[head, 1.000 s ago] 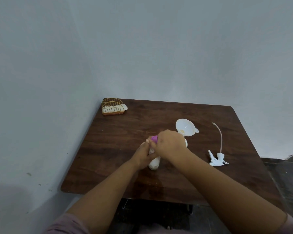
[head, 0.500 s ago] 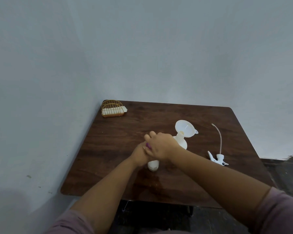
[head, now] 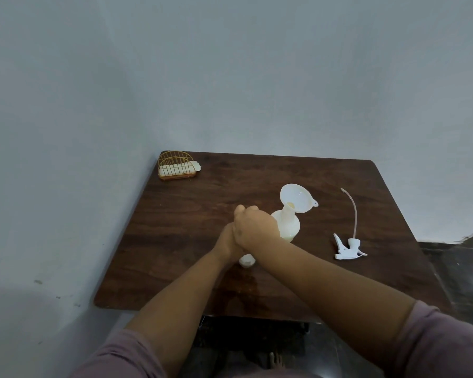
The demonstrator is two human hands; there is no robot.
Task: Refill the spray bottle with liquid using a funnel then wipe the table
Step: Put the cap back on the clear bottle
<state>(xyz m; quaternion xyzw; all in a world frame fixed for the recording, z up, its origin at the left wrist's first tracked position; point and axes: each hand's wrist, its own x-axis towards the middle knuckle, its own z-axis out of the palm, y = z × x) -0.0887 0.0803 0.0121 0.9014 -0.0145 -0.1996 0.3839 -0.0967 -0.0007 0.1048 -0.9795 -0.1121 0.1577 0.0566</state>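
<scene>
Both hands meet at the middle of the dark wooden desk [head: 175, 227], over a small white refill bottle [head: 247, 261] whose base alone peeks out below them. The left hand [head: 227, 242] wraps the bottle's body from the left, its grip closed round it. The right hand [head: 253, 227] sits on top, fingers curled down over the bottle's upper end; what exactly that grip pinches is hidden beneath the knuckles. Just beyond the right hand stands the spray bottle [head: 287, 227], upright, a little pale liquid in its base, with the white funnel [head: 296, 197] seated in its neck. The trigger sprayer head [head: 348, 248] lies apart to the right, tube pointing away. A gold wire holder [head: 176, 166] sits in the far left corner.
</scene>
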